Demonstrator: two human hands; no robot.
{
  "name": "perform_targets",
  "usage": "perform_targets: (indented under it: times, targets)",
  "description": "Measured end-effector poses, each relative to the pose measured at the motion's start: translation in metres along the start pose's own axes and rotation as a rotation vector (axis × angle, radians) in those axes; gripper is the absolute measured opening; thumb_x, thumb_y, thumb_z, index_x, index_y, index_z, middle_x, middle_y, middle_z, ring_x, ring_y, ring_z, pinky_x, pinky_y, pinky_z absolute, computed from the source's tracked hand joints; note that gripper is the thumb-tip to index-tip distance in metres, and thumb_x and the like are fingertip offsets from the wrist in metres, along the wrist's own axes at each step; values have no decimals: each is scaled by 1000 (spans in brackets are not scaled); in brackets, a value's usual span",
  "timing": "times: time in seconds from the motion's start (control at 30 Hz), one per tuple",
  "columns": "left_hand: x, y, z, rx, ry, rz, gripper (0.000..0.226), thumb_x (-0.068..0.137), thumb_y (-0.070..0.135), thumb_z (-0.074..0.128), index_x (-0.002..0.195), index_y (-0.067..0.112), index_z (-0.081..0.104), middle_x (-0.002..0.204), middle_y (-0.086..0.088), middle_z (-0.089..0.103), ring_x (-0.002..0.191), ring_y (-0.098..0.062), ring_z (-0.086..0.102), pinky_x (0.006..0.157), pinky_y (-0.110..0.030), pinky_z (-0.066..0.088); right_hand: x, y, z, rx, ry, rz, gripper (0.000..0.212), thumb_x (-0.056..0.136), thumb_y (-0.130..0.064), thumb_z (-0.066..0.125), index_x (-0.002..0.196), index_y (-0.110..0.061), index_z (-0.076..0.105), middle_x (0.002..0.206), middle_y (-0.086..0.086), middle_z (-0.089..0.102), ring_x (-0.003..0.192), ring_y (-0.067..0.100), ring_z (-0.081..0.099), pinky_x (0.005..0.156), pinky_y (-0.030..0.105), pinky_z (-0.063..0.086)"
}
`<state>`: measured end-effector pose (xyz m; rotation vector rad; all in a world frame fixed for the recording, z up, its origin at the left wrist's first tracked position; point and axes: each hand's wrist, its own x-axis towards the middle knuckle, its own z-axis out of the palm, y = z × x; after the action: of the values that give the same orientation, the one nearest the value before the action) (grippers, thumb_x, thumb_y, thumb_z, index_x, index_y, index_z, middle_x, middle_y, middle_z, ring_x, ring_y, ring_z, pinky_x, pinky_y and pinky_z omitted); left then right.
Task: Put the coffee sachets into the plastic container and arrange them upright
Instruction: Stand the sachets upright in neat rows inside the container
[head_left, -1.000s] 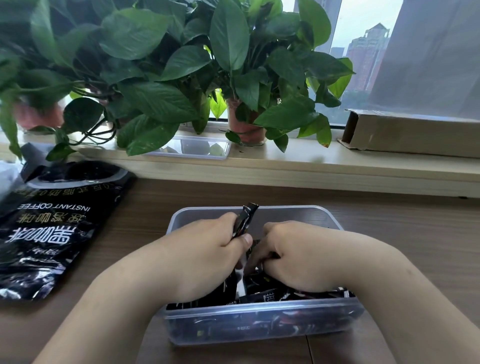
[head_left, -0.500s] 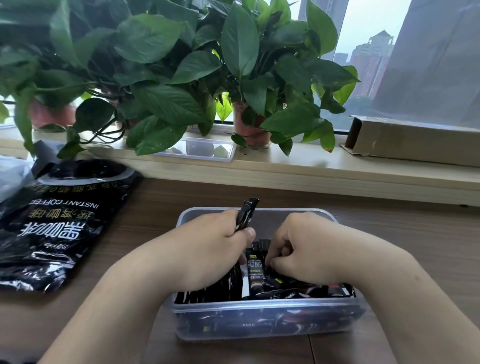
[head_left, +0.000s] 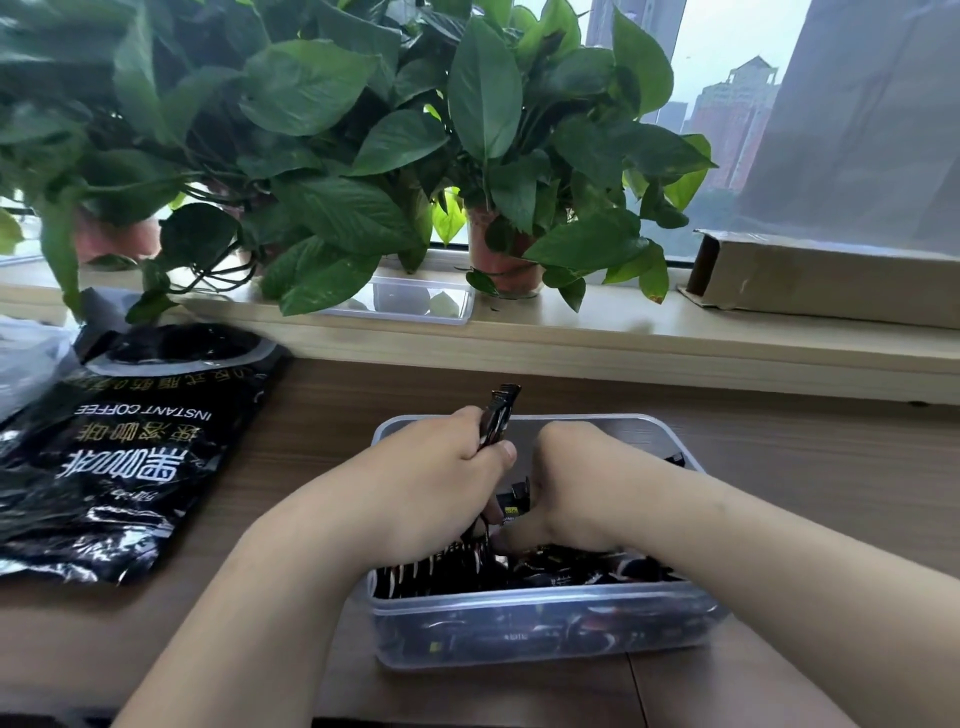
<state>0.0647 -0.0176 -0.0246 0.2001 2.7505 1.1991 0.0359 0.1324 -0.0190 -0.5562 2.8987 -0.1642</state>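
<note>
Left hand (head_left: 441, 483) is clamped around a little bundle of sachets (head_left: 496, 415), holding them upright with the tops poking out above the fist. Right hand (head_left: 576, 483) is knuckles-up right beside it, fingers dug down among the loose sachets (head_left: 571, 569). Can't tell if it's actually gripping one. Both hands are inside the plastic container (head_left: 519, 605), which looks pretty full. The front-left row seems to stand upright and the right side is a jumble. I'd guess loading's basically done and the tidying is maybe halfway. The big coffee bag (head_left: 130, 452) lies flat on the counter (head_left: 779, 467), off to the left.
</note>
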Motion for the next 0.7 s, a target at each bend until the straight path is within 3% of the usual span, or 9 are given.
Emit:
perform_targets:
  times: [0.2,0.27,0.37,0.5,0.63,0.7]
  targets:
    - [0,0,-1,-52,-17,-9,25,103,40,43,96,18,52,78,-1,78,78,-22,75,82,-50,59,7,-1,6,53,-48,47,52,71,-46,79,51,-13,44,46,0,37,44,18,37,44,25,32]
    - [1,-1,-2,-73,-32,-10,25,103,40,42,99,17,52,79,-1,79,79,-21,75,85,-51,58,5,2,4,167,-62,100,46,71,-43,82,54,-10,54,46,0,40,46,19,39,46,23,33]
    - [0,-2,-2,-82,-47,2,25,104,40,41,99,18,51,80,0,79,79,-17,75,89,-50,57,1,8,0,333,-73,147,35,75,-40,81,76,-6,73,51,0,52,48,17,46,45,19,36]
    - [1,-3,-3,-111,-21,7,23,104,40,42,97,20,52,79,1,79,76,-14,76,90,-51,56,2,11,-1,529,-95,166,27,79,-33,80,67,-12,67,43,-7,55,35,7,43,35,11,32]
    - [1,-6,-4,-149,-5,7,24,103,38,44,94,18,53,76,-3,78,75,-17,77,91,-53,56,2,7,-8,741,-205,181,18,85,-18,76,72,-12,66,65,1,65,44,5,52,42,14,43]
    - [1,-6,-4,-175,-13,-3,22,104,36,44,96,17,53,77,-6,78,75,-19,78,91,-53,56,4,6,-7,762,-201,192,15,85,-11,75,74,-11,65,65,4,65,47,8,56,44,16,47]
